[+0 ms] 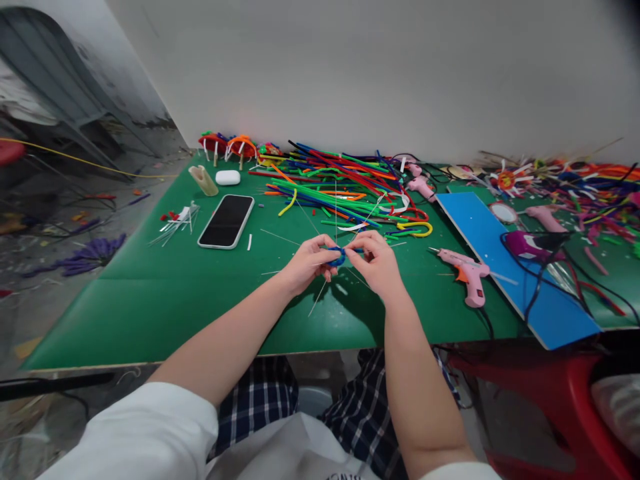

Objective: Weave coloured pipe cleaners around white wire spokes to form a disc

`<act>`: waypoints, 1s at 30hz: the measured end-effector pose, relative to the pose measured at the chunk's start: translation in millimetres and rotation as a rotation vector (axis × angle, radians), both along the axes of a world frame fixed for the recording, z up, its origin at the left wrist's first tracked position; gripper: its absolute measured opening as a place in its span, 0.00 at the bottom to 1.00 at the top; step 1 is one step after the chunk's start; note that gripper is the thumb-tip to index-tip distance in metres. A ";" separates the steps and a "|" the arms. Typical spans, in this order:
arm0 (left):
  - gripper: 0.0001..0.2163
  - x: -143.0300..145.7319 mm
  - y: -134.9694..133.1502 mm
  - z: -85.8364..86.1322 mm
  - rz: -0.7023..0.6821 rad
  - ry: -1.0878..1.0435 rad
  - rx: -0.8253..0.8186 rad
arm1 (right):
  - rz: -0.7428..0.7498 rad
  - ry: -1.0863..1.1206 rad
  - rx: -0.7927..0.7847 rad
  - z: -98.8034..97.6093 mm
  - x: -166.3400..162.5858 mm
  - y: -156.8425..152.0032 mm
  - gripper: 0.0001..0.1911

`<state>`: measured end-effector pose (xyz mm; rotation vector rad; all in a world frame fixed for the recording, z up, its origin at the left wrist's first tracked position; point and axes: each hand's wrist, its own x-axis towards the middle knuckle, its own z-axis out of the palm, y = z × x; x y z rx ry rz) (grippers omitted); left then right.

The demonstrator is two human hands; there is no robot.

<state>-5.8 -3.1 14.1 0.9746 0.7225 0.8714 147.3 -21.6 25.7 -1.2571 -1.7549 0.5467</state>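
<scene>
Pinching a small blue pipe-cleaner coil [337, 257] between thumb and fingers of the left hand [307, 262], and pinching with the right hand [376, 263] at its right edge, seemingly on a blue strand of the same piece. Keeping it between both hands, just above the green table [150, 307], lying to the right of the left hand and to the left of the right hand, with neither clearly nearer. Showing no plain long axis; instead fanning thin pale wires [317, 300] outward like spokes, away from, toward and to both sides of the body. Looking compact, fuzzy and deep blue at the centre, partly hiding behind the fingers.
</scene>
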 end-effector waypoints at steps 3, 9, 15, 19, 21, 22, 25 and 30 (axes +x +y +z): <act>0.10 1.0 -0.4 0.2 0.026 0.011 0.016 | 0.009 -0.010 -0.019 -0.1 -0.8 0.1 0.07; 0.11 4.0 0.0 -2.3 0.115 0.070 0.074 | 0.000 0.085 -0.121 -1.8 -1.9 0.2 0.08; 0.11 4.3 0.5 -3.0 0.164 0.120 0.123 | 0.057 0.253 -0.277 -4.1 -1.1 1.9 0.10; 0.12 3.2 0.5 -1.7 0.119 0.110 0.101 | 0.068 0.281 -0.285 -5.2 0.7 2.5 0.10; 0.13 3.0 0.5 -1.6 0.086 0.102 0.102 | 0.052 0.272 -0.269 -5.3 0.9 2.1 0.10; 0.13 3.0 0.5 -1.7 0.077 0.101 0.105 | 0.044 0.269 -0.261 -5.1 0.7 1.7 0.10; 0.14 3.4 0.8 -2.2 0.081 0.106 0.115 | 0.019 0.266 -0.244 -4.0 -0.8 0.6 0.10; 0.14 3.7 1.6 -3.7 0.121 0.131 0.122 | 0.018 0.260 -0.236 -3.8 -2.7 0.3 0.08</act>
